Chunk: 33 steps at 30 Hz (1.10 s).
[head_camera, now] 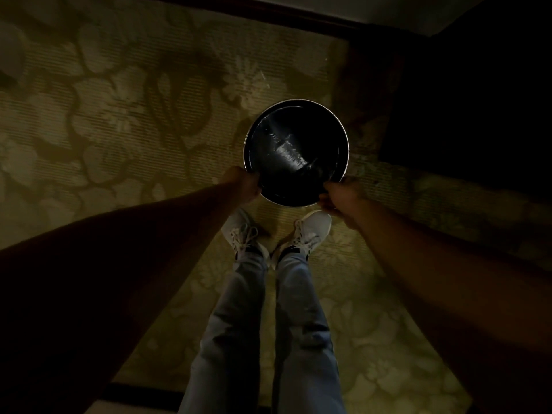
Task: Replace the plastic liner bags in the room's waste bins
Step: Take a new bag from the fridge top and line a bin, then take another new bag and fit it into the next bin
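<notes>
At the bottom of the frame, two legs in jeans (263,339) end in two white shoes (310,231) on patterned carpet (119,115). Just above the toes, at frame centre, stands one round bin (343,135), its black liner (292,156) inside. Left hand (243,182) and right hand (339,194) each grip the near rim, fingers curled over it. Open carpet spreads left; dark furniture (466,115) crowds the upper right, a skirting board (298,13) along the top.
</notes>
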Motion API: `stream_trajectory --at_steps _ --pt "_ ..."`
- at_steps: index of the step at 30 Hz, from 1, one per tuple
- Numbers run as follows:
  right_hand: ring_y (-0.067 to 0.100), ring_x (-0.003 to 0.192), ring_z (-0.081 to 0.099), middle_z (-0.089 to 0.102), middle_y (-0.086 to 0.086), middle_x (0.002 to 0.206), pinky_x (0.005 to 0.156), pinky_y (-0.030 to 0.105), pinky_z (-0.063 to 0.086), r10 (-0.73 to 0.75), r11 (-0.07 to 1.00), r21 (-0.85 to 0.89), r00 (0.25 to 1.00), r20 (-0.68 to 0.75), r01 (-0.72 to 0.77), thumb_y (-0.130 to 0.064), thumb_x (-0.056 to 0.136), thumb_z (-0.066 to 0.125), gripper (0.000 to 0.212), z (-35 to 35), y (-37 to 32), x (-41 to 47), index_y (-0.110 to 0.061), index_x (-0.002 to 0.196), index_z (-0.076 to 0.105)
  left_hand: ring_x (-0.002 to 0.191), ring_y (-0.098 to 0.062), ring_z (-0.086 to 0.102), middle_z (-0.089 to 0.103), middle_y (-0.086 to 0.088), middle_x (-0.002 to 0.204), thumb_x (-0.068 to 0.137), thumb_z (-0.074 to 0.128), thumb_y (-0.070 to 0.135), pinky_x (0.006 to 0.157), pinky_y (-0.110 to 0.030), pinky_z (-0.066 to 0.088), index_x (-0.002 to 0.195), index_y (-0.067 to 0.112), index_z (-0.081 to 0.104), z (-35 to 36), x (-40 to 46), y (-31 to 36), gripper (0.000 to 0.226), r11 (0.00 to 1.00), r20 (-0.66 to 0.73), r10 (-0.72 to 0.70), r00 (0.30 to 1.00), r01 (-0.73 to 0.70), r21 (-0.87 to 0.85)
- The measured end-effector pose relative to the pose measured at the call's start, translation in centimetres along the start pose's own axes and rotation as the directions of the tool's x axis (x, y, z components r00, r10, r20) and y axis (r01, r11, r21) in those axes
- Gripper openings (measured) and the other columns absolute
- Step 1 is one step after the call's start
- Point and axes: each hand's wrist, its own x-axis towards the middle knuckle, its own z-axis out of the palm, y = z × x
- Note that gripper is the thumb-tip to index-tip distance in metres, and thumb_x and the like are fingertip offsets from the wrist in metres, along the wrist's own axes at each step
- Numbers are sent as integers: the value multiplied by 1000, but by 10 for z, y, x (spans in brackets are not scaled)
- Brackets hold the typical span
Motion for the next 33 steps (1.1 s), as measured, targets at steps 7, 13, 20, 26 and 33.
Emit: stream_trajectory --at_steps 7,13,20,26,33 --pt "16 81 59 62 6 109 53 25 47 -46 991 -127 998 36 50 -21 97 57 30 15 12 27 -13 125 58 93 -18 62 65 -4 111 96 61 35 69 -30 53 121 19 55 28 16 -9 31 995 3 9 1000 -9 -96" --pt "21 95 58 61 6 117 59 27 50 -38 991 -122 995 92 50 -19 94 59 35 10 14 31 -17 129 55 89 -13 58 61 -1 107 97 59 32 65 -28 49 131 22 51 31 17 -10 36 995 26 11 1000 -9 -102" --pt "20 91 59 63 5 108 67 30 51 -103 979 -159 983 150 127 -23 100 52 32 -10 -15 -59 -22 132 55 89 -24 61 60 -13 107 100 53 16 66 -33 53 136 9 49 10 -67 21 36 996 41 92 995 -92 -2" --pt "19 84 64 68 14 112 70 32 55 -166 945 -255 973 160 204 -17 98 54 26 -58 -65 -221 -13 122 62 121 -41 58 60 -25 131 98 54 15 101 -49 48 132 6 54 -33 -235 86 35 958 67 254 965 -260 124" --pt "20 62 54 61 12 82 63 30 49 -386 859 -320 916 111 401 -13 99 48 26 -121 -124 -418 1 114 64 98 -32 66 67 -15 114 100 49 17 80 -40 58 121 8 62 -63 -429 154 27 748 159 492 856 -509 426"
